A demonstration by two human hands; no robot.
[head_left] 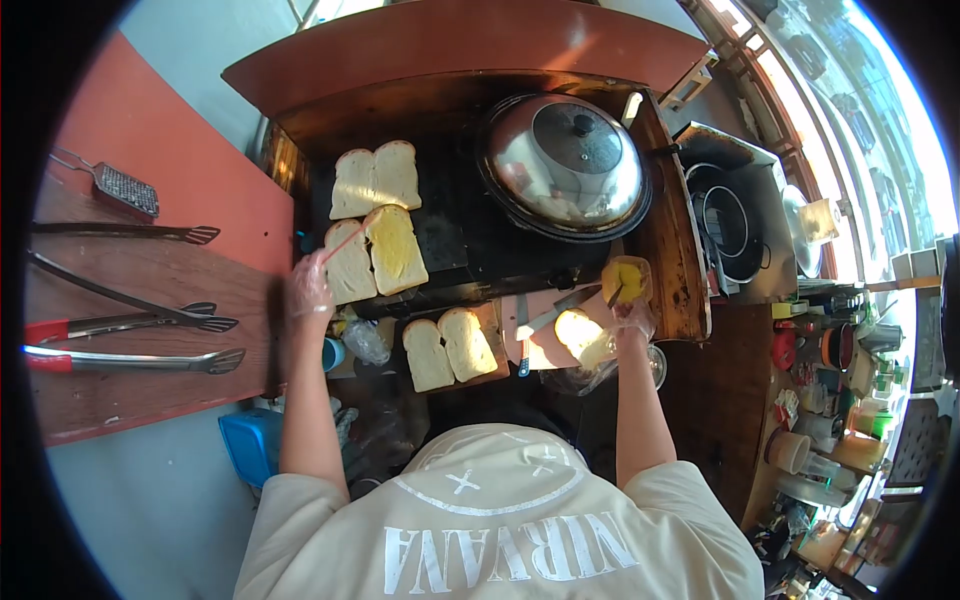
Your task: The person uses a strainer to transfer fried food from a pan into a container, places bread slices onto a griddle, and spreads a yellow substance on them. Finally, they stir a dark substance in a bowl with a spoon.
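Grasping pink utensil (pixel 346 242) in fingers of left hand (pixel 311 286) over bread (pixel 349 268) at left; clasping tub (pixel 641 272) of yellow spread (pixel 627 285) in right hand (pixel 636 320).

Over to the left on the dark griddle, with four pale bread slices (pixel 348 265) flat in two pairs, yellow spread (pixel 396 248) across the near-right one, a pink tool (pixel 345 243) slanting toward its far-left edge, and across right, an open yellow-filled tub (pixel 627 281).

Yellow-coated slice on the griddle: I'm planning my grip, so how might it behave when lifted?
The slice would probably sag or tear if pinched, being soft-looking bread. Its coated face looks smeary, so likely slippery. Lying flat, it should hardly roll.
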